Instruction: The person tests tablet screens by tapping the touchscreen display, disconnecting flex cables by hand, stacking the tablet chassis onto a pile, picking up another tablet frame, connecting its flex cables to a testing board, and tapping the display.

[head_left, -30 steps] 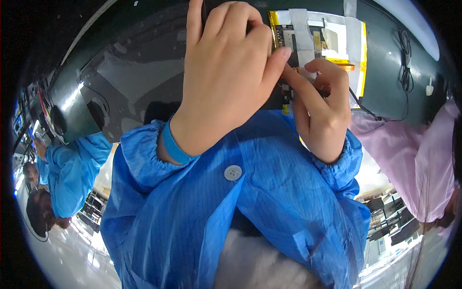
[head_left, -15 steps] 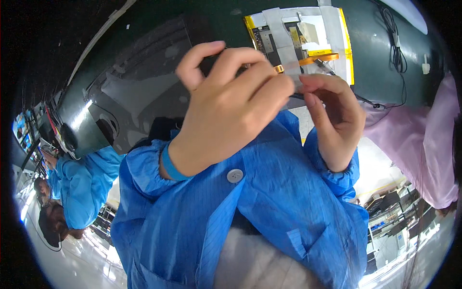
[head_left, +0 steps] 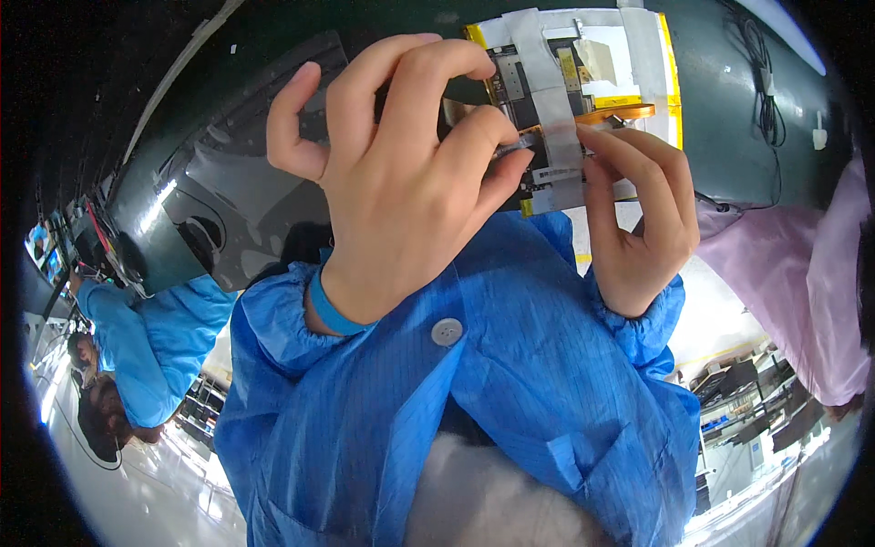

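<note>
Just in front of me lies a flat electronic assembly [head_left: 622, 50] with a circuit board, white panels and yellow edges. A translucent tape strip [head_left: 547, 77] runs down across it, and an orange flex cable [head_left: 620, 113] crosses its middle. My left hand [head_left: 401, 155], with a blue wristband, is over the assembly's left edge. Its thumb and one finger close around a small dark bit I cannot make out; the other fingers are spread. At the tape's right side, my right hand [head_left: 643, 205] has thumb and forefinger nearly together; what lies between them is hidden.
A dark sheet with a clear film [head_left: 246, 169] lies left on the green worktop [head_left: 720, 169]. A coiled black cable [head_left: 766, 91] and a small white piece [head_left: 819, 137] lie to the right. People in a blue [head_left: 150, 337] and a pink garment [head_left: 793, 264] sit at either side.
My hands have moved apart. The left has shifted left and opened out its outer fingers. The tape that was between them now lies down over the board's near part.
</note>
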A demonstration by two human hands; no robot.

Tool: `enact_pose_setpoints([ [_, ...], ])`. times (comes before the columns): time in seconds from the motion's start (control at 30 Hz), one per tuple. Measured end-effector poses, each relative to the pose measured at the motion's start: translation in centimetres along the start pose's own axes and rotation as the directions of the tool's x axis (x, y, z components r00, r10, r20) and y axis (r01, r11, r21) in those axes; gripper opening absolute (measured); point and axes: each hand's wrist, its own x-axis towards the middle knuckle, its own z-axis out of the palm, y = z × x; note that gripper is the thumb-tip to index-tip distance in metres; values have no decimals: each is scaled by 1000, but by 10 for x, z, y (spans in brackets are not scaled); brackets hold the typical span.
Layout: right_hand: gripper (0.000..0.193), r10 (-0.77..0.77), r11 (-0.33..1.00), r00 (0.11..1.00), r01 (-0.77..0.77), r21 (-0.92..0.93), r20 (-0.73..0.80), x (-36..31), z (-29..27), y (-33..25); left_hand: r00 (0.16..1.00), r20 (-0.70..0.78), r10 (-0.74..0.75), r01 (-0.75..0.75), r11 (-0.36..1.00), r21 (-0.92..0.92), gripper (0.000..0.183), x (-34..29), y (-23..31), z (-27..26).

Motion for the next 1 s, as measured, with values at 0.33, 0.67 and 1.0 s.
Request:
enact_pose_setpoints([
  [0.33, 28, 3, 1000, 999, -3, 4, 46, -4, 0, 6, 1000, -27, 2, -2, 1000, -3, 19, 2, 6, 8],
  [0.67, 30, -58, 998, 995, 60, -17, 85, -2, 0, 8, 1000, -26, 5, -5, 1000, -4, 20, 1, 6, 11],
  [1.0, 37, -128, 987, 984, 138, -80, 125, -2, -1, 11, 995, 94, -16, 10, 998, 66, 21, 7, 11, 1],
])
